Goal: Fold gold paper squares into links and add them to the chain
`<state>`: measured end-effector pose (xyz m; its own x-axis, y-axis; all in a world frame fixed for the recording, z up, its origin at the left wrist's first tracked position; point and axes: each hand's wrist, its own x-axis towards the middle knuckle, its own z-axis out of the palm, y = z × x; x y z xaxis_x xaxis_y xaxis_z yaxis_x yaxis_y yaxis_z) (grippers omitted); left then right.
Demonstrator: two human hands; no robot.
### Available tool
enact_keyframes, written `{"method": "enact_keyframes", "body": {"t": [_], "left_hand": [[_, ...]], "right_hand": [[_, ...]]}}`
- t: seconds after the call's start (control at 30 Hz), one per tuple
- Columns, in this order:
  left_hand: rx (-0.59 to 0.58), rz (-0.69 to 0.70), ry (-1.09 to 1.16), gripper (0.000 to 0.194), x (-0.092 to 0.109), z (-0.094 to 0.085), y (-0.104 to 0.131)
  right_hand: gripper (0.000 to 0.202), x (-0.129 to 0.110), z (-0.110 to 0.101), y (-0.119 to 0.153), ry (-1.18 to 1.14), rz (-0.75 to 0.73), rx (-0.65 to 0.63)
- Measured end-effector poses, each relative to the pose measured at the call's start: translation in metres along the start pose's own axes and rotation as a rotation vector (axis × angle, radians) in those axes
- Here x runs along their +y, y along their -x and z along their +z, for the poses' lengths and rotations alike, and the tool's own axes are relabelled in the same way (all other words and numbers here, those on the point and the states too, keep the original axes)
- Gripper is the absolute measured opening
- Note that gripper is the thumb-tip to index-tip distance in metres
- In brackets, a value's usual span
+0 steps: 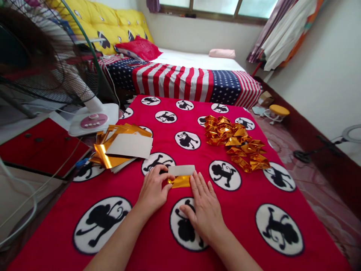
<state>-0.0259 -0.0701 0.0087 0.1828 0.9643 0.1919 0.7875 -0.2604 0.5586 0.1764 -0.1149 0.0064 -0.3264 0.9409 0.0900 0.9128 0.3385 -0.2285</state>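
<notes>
A sheet of gold foil paper (181, 182), partly folded so a pale strip of its back shows along the far side, lies on the red cloth in front of me. My left hand (154, 188) pinches its left end between thumb and fingers. With fingers stretched out, my right hand (205, 205) lies flat, its fingertips touching the paper's right end. To the left is a loose stack of gold foil sheets (103, 153), topped by a pale sheet (131, 145). Several folded gold foil ingots (234, 139) sit grouped at the back right.
The red cloth (239, 233) with monkey prints covers the table. A standing fan (94, 116) is close on the left, beside a red panel (39, 146). Beyond the table is a bed (180, 81); a yellow stool (279, 110) stands on the floor at right.
</notes>
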Motion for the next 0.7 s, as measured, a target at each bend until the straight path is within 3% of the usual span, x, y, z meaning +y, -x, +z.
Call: {"method": "enact_keyframes", "body": {"t": [0.2,0.37,0.43,0.53,0.7], "left_hand": [[0.058,0.018,-0.087,0.019,0.008,-0.007,-0.02],[0.164,0.128,-0.061,0.023,0.033,-0.003,-0.018],[0.023,0.24,0.076,0.029,0.045,0.004,-0.009],[-0.253,0.353,0.125,0.054,0.053,0.015,0.003],[-0.357,0.341,-0.026,0.073,0.045,0.022,0.007]], "right_hand": [[0.082,-0.013,0.005,-0.004,0.018,0.094,0.035],[0.083,-0.021,0.015,-0.006,0.036,0.152,0.073],[0.076,-0.023,0.017,-0.006,0.051,0.155,0.068],[0.066,-0.023,0.019,-0.007,0.092,0.159,0.022],[0.069,-0.022,0.018,-0.009,0.14,0.212,-0.06]]}}
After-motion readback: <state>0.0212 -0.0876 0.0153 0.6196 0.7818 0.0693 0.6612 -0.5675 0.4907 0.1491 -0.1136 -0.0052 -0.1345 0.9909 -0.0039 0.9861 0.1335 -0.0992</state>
